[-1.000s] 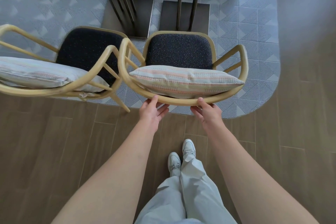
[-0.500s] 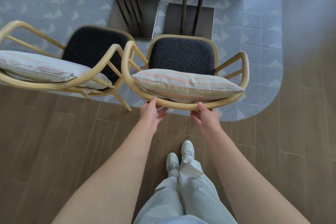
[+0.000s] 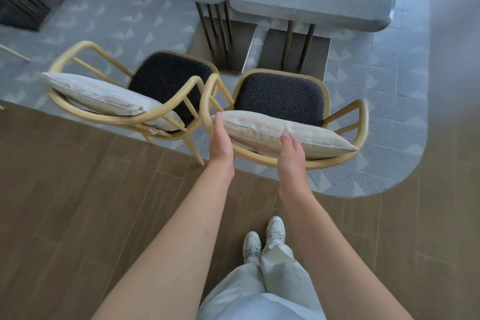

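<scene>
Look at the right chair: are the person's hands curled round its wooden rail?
No, the left hand and right hand lie with straight fingers on the striped cushion, above the rail.

Nothing here can be read as a word, number, label or brand. The cushion right at the fingers of the left hand and the right hand carries only fine woven stripes and dashes, no lettering. The second cushion, off to the left of the fingers, has the same plain striping, and the white shoes, well below the fingers, show grey side stripes too small and blurred to make out as any mark.
</scene>
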`<state>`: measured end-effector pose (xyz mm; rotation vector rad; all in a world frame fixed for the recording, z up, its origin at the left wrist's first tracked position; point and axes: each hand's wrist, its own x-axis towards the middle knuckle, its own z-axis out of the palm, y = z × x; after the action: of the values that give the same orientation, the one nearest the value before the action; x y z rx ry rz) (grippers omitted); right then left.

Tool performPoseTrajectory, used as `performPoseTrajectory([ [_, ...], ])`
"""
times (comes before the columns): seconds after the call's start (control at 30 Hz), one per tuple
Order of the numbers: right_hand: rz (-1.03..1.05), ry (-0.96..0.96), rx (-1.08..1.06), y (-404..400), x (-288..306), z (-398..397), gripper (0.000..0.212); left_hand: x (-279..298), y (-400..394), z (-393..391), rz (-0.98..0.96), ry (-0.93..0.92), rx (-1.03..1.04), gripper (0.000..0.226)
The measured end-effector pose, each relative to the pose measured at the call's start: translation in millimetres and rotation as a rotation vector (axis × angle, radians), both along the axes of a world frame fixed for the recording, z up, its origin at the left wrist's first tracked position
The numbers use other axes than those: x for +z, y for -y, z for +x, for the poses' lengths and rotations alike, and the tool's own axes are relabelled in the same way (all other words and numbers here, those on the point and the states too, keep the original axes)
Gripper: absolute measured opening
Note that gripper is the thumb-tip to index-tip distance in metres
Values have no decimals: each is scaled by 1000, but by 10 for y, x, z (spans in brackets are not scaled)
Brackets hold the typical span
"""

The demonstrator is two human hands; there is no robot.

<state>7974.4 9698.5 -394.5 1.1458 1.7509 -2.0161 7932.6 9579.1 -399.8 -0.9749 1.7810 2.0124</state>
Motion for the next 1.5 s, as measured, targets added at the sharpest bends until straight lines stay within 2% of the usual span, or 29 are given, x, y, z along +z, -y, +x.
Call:
performPoseTrajectory([
  [0.23,-32,-150,190,245,487,-309,59,443,520,35,-16,-103,42,74],
  [0.47,-37,-270,347,1070,829,-377,51,755,1247,29,-19,-188,63,78],
  [0.53,-39,-276,353,1313,874,-393,53,792,1489,-3,4,-200,72,81],
  [0.7,-14,-301,291,2097,890,-392,73,823,2333,-97,65,-229,34,79],
  [0.97,-30,-284,277,3351,1177,-476,63,1164,3665,-300,117,-293,9,75],
  [1.27,-60,-354,207,3675,1541,-605,56,1409,3926,-456,175,-330,-37,75],
  [1.5,-182,-324,227,3957,1572,-998,52,1501,4200,-590,98,-338,18,73],
])
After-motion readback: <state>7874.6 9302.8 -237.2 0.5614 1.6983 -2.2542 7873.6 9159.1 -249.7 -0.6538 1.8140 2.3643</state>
